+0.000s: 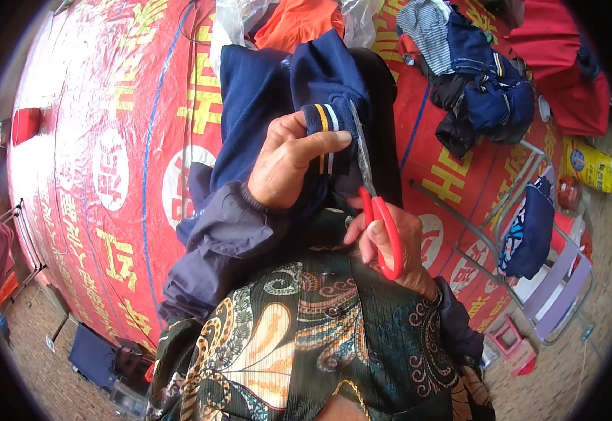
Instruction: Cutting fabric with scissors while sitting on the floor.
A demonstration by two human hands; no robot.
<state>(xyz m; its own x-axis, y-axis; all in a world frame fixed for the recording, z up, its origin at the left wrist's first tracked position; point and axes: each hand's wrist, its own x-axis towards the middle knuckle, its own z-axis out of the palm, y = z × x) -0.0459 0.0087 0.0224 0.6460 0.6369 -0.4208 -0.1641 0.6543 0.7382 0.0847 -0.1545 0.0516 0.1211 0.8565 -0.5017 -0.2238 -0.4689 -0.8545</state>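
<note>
A navy knit garment (264, 100) lies across my lap. My left hand (295, 155) pinches its ribbed cuff (332, 121), which carries yellow and white stripes, between thumb and fingers. In my right hand (390, 237) is a pair of scissors (377, 205) with red handles, my fingers through the loops. Their blades look closed or nearly so and point away from me, lying right beside the cuff's edge. Whether the blade tip touches the fabric I cannot tell.
Red printed sheeting (174, 105) spreads around me. Beyond my lap are clear plastic and an orange cloth (300, 23). A pile of garments (474, 79) lies at the far right. On the right stands a folding chair (558, 289) with a navy bundle (529, 231).
</note>
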